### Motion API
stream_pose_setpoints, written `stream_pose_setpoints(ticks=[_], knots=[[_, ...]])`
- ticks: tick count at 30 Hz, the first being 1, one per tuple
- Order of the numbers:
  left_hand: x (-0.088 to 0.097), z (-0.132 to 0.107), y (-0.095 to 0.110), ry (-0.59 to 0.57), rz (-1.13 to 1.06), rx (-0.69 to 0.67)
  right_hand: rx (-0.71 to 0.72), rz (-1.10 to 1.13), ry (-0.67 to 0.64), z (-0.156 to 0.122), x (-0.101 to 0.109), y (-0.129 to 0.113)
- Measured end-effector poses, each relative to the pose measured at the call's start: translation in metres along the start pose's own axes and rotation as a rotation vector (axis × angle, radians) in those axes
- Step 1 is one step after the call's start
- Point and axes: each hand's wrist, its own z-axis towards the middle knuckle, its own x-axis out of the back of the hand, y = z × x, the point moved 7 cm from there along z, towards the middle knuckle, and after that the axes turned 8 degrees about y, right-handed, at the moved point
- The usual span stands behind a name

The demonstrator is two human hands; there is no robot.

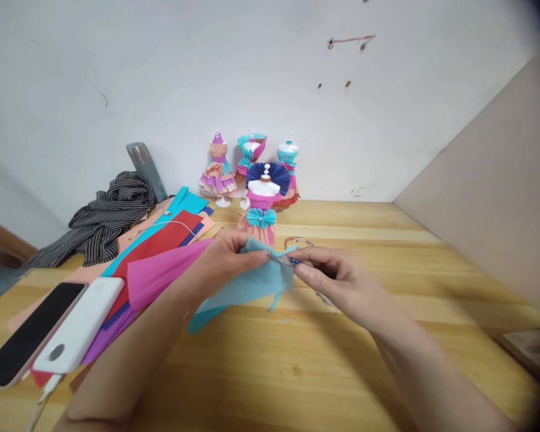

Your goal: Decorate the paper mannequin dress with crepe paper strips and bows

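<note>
My left hand (234, 255) pinches a sheet of light blue crepe paper (256, 285) between thumb and fingers, lifted over the table. The paper hangs down, with a narrow strip dangling at its lower right. In my right hand (337, 276) is a small pair of scissors (284, 260), its metal blades at the paper's upper edge beside my left thumb. A bit of dark blue shows at my right fingertips; the rest of the handle is mostly hidden. Just behind the hands stands a mini dress form (261, 201) in a pink and peach paper dress with a turquoise rosette and navy collar.
More dressed forms (218, 168) stand against the wall. Leftward lie coloured paper sheets (157, 240), a striped cloth (112, 216), a bottle (147, 171), a phone (33, 333) and a white power bank (78, 327) with a cable. A patterned ring (298, 240) lies behind my right hand.
</note>
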Motion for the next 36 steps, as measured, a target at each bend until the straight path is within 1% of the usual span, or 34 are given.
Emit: stream_pose_setpoints(ticks=[2,6,11,17,30,36], knots=[[-0.001,0.000,0.000,-0.004,-0.001,-0.005,0.008,-0.010,0.016,0.000,-0.001,0.002],[0.001,0.000,-0.001,0.033,0.001,-0.008,0.039,-0.009,0.015,0.000,-0.003,0.005],[0.000,0.000,-0.001,-0.008,0.003,-0.029,0.039,0.006,0.016,0.000,-0.002,0.008],[-0.001,-0.001,0.001,-0.011,-0.005,-0.026,0.008,0.043,0.007,0.001,-0.003,0.013],[-0.001,0.000,0.005,-0.016,0.045,-0.074,0.012,0.066,0.018,0.001,-0.002,0.013],[-0.002,-0.001,0.004,-0.003,0.032,-0.042,-0.003,0.090,0.043,0.003,-0.003,0.009]])
